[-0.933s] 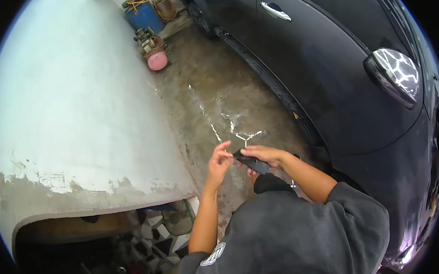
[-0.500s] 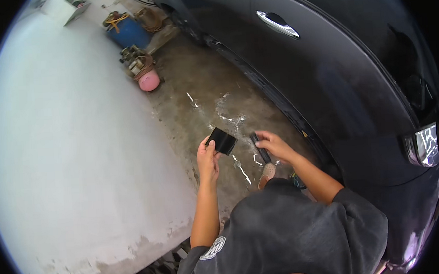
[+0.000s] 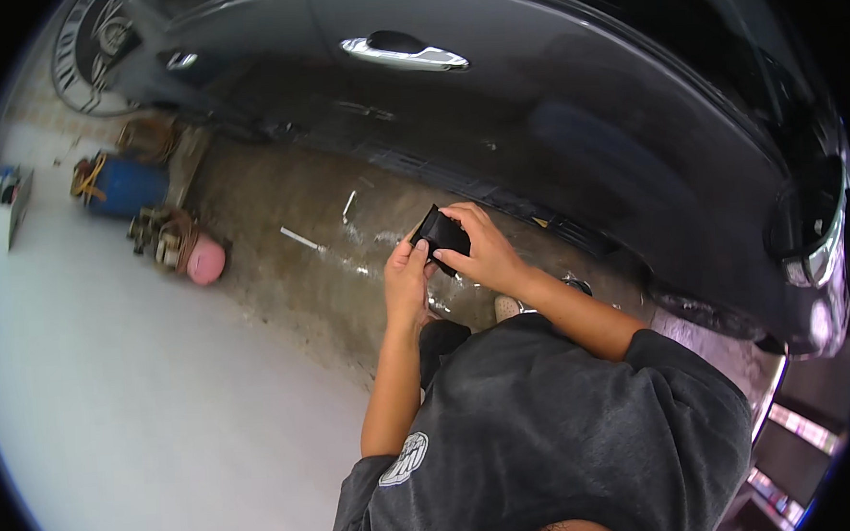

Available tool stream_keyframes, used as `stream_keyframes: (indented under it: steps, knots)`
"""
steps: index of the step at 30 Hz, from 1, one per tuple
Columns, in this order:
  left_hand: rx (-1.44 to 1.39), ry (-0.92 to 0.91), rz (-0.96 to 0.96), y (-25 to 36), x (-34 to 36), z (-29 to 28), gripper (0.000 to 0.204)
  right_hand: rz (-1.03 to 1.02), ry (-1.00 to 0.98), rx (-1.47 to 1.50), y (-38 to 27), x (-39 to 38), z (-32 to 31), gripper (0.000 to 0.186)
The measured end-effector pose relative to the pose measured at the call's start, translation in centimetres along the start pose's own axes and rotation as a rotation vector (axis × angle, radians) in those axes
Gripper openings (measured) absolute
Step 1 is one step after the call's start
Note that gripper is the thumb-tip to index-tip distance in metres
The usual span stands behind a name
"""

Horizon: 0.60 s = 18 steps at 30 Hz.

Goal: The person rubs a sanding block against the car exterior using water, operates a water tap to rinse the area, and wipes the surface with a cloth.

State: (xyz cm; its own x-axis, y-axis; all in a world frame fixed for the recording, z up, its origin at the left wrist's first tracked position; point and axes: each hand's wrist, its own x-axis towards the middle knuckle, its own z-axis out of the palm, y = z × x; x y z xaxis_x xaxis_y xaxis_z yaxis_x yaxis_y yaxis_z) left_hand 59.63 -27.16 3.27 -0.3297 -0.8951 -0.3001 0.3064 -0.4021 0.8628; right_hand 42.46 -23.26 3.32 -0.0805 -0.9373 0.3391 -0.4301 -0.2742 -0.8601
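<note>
In front of my body, both hands meet at a small black object, rectangular and flat-sided, whose exact kind I cannot make out. My left hand (image 3: 407,284) grips its near left side, the thumb lying on top. A thin upright edge stands along that side. My right hand (image 3: 490,254) closes on the right part of the black rectangular object (image 3: 449,235), with fingers over the far edge and thumb at the near edge. Whether the slim black piece seen earlier in that hand is now joined to it or pressed against it is hidden by my fingers.
A dark grey car (image 3: 571,114) with a chrome door handle (image 3: 404,54) stands ahead and to the right. At left run a white wall (image 3: 163,404), a pink tank (image 3: 206,262) and a blue drum (image 3: 130,185). Whitish streaks mark the concrete floor (image 3: 268,197).
My right hand has come left and up to the black object in my left hand, bringing its slim black piece along. The view has turned toward the car.
</note>
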Motion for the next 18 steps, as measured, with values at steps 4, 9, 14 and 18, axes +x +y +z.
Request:
stream_keyframes:
  steps: [4, 9, 14, 18]
  knots:
    - [0.067, -0.181, -0.036, 1.8, 5.1, -0.4, 0.032, 0.094, 0.140, -0.056, 0.7, 2.3, 1.0, 0.064]
    - [0.204, -0.365, -0.123, 4.3, 11.7, -2.3, 0.035, 0.172, 0.325, -0.113, 1.1, 5.8, 3.6, 0.063]
    - [0.330, -0.585, -0.055, 4.5, 16.3, -3.3, 0.041, 0.276, 0.529, -0.222, 2.8, 7.3, 7.6, 0.065]
    - [0.378, -0.712, -0.216, 3.9, 18.3, -1.1, 0.044, 0.354, 0.699, -0.358, 2.7, 5.7, 6.7, 0.065]
